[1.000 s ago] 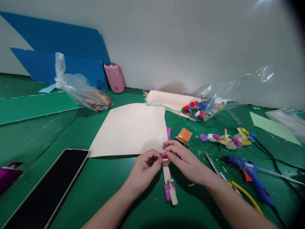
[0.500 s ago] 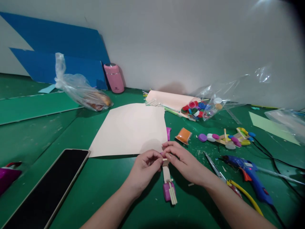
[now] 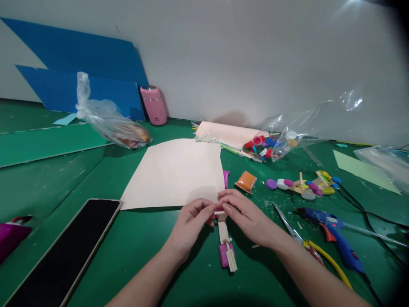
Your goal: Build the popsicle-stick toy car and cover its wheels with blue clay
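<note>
Between my hands lies a small craft model of wooden sticks and purple clay. Its near end carries a purple clay block with a short bundle of pale sticks against it. My left hand pinches at the far end, by a short crosswise stick. From the other side, the bent fingers of my right hand close on that same end. Fingertips partly hide the purple clay there. Just beyond my hands is a sheet of cream paper.
A phone lies at left. Scissors and a blue glue gun with cords lie right of my right arm. Farther back are an orange clay packet, a bottle-cap model, a bag of caps and a pink bottle.
My left hand has shifted and turned slightly at the model's far end, where the crosswise stick now shows more. My right hand is nearly still.
</note>
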`<state>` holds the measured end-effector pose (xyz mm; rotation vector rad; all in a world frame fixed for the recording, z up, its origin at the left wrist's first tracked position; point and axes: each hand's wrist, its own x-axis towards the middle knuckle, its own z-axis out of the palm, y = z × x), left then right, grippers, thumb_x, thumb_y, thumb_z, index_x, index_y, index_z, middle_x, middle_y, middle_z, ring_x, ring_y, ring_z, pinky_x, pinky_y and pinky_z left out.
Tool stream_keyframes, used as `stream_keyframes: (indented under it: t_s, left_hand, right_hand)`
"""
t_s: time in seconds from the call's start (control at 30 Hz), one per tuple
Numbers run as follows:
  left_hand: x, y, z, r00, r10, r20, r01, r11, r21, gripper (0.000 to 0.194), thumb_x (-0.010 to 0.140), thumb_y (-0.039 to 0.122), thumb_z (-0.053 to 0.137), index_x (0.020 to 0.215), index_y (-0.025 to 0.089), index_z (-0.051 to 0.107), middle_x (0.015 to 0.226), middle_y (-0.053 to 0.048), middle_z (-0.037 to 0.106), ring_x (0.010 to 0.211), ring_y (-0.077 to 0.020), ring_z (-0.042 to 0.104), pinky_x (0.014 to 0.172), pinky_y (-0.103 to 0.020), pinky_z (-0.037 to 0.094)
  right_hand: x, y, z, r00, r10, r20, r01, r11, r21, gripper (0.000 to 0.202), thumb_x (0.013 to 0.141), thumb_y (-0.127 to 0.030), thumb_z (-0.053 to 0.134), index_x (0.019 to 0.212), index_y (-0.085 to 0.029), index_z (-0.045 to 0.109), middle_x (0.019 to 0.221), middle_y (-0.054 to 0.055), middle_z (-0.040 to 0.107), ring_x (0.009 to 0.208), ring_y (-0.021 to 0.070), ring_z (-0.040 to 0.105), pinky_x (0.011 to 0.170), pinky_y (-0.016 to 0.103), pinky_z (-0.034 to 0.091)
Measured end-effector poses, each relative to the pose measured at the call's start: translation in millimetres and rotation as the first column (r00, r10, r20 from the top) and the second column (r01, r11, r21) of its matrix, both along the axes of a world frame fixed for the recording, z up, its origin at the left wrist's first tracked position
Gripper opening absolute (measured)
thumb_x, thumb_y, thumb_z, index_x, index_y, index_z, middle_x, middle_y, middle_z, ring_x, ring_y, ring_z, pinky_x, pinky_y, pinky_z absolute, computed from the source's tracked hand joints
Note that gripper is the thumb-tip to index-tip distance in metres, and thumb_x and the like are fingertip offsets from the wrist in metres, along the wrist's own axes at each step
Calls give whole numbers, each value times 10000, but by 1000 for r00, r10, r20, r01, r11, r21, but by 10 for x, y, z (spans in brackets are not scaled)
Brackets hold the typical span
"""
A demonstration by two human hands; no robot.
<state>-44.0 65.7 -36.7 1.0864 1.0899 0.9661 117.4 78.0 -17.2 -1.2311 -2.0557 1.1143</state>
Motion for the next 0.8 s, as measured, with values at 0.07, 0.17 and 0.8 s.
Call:
stream_keyframes:
  t_s: [0.07,0.17,0.8]
  left_hand:
    - [-8,2,18,998,6,-61,-3,999,50,151,762,258,507,700,149,591,586,18,545,557,-102,501,563,-227,413]
    - [-16,7,32,986,9,-168,18,988,155,104,741,218,510,714,150,585,650,0,572,580,-110,510,564,-230,423]
    - [-91,-9,-85,567,404,-718,554,458,695,186,833,130,407,838,143,593,699,-58,593,663,-175,475,633,-332,378]
  right_hand:
    - [-1,-5,10,1000,1,-2,-1,1000,-1,225,895,-218,363,896,-190,587,1046,62,505,1094,156,432,912,303,365]
    - [1,-15,31,1000,-13,-12,13,1000,8,231,901,-236,356,889,-195,583,1037,62,507,1085,155,441,904,302,373]
    - [179,-136,46,986,-164,-30,166,985,50,205,891,-281,381,892,-212,575,1061,60,532,1093,170,442,930,340,345]
